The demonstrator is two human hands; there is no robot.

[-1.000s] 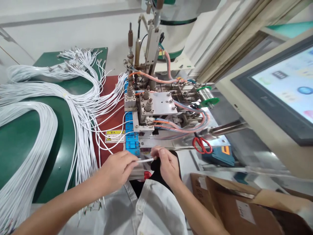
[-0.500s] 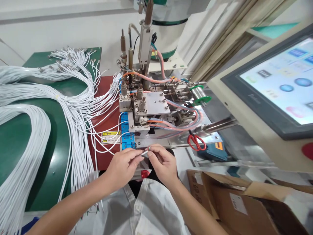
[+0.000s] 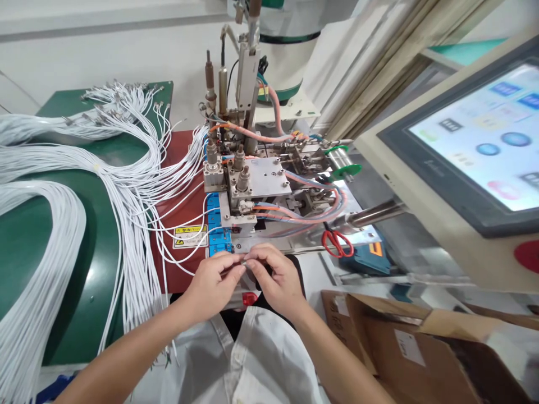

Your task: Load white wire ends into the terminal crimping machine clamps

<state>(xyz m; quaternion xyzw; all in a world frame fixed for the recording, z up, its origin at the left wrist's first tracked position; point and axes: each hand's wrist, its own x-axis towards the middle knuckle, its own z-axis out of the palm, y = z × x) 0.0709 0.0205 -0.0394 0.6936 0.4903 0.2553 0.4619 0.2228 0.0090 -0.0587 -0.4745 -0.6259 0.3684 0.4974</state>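
Observation:
My left hand is closed in a pinch on a white cable near its end. From the other side, my right hand pinches the cable's tip, thumb and forefinger meeting the left fingertips. Most of that end is hidden by my fingers. Just beyond my hands is a row of blue clamp blocks on the machine's edge, with several white cables leading into them. Left of the blocks, a large bundle of white cables fans over the table.
The machine's metal top plate stands ahead, with air tubes and a green wire spool. Red-handled scissors are at its front right. A touchscreen juts in from the right, above an open cardboard box.
My right fingers have moved left against my left fingertips. The white cable end that showed between them is now mostly covered.

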